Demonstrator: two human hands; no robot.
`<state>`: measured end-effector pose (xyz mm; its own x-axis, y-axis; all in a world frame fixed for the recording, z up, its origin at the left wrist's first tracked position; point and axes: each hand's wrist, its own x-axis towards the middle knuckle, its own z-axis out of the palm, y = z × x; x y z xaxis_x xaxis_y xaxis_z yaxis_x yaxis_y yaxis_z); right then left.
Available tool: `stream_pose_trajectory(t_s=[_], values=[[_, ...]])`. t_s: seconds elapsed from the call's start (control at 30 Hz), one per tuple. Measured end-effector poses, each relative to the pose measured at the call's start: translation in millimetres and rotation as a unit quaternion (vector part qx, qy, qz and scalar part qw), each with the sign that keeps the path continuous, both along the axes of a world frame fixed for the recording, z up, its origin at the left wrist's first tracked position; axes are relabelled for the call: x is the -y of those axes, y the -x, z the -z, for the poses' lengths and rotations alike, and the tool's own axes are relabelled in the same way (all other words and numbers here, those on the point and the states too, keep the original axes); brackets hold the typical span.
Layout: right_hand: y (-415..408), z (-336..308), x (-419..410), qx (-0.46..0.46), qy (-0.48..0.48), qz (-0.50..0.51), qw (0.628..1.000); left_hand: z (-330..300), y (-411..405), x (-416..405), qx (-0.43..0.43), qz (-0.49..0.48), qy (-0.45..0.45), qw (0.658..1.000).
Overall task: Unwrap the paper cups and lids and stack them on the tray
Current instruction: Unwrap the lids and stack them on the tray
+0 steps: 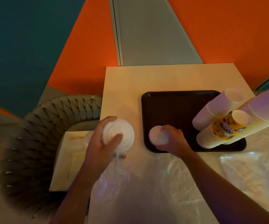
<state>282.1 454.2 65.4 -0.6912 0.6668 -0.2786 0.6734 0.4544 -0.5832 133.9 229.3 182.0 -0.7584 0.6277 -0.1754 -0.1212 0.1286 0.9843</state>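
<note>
Left hand [103, 143] grips white plastic lid stack [117, 135] left of dark rectangular tray [175, 101]; right hand [172, 139] pinches smaller lid stack [157, 135] at tray's near-left corner. Lids likely light, slippery, flimsy; hold round sides.

Dark tray [175, 101] flat on the surface, three tall paper cup stacks [211, 113] upright at its right end, one cup printed yellow. Small white lid stack [157, 135] at tray's near-left corner. Larger lid stack [119, 133] held left of tray, clear wrap [119, 165] trailing below it.
</note>
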Motion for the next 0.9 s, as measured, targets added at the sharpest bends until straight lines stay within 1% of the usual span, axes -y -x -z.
stream_pose_trajectory(t_s=[0.17, 0.23, 0.33, 0.43, 0.5, 0.57, 0.67, 0.73, 0.8, 0.9], values=[[0.2, 2.4, -1.2, -0.006, 0.007, 0.007, 1.0, 2.0, -0.5, 1.0, -0.002, 0.003, -0.003, 1.0], [1.2, 5.0, -1.0, -0.002, -0.012, -0.004, 1.0, 2.4, -0.8, 1.1, -0.003, 0.007, -0.004, 1.0], [3.1, 10.1, 0.2, 0.032, -0.046, -0.043, 0.997, 1.9, -2.7, 0.1, -0.005, 0.012, -0.009, 1.0], [3.9, 1.2, 1.4, 0.034, -0.041, -0.032, 0.998, 3.7, -4.9, -0.6, -0.008, 0.012, -0.006, 1.0], [6.2, -16.2, 2.1, -0.016, -0.039, -0.022, 0.999, 5.0, -5.8, -1.5, -0.027, 0.013, 0.001, 1.0], [11.6, -44.1, 6.6, -0.104, -0.013, -0.01, 0.994, 4.8, -7.8, -3.1, -0.058, 0.022, 0.017, 0.998], [21.2, -94.8, 23.2, -0.227, 0.041, 0.02, 0.973, 1.3, -13.0, -7.6, -0.101, 0.038, 0.024, 0.994], [24.3, -121.6, 37.1, -0.285, 0.068, 0.012, 0.956, -1.1, -17.0, -11.4, -0.13, 0.046, 0.024, 0.99], [22.8, -138.8, 49.1, -0.313, 0.071, -0.016, 0.947, -3.8, -22.3, -14.9, -0.172, 0.053, 0.03, 0.983], [18.1, -147.7, 57.9, -0.317, 0.031, -0.06, 0.946, -5.6, -27.4, -18.6, -0.219, 0.06, 0.045, 0.973]])
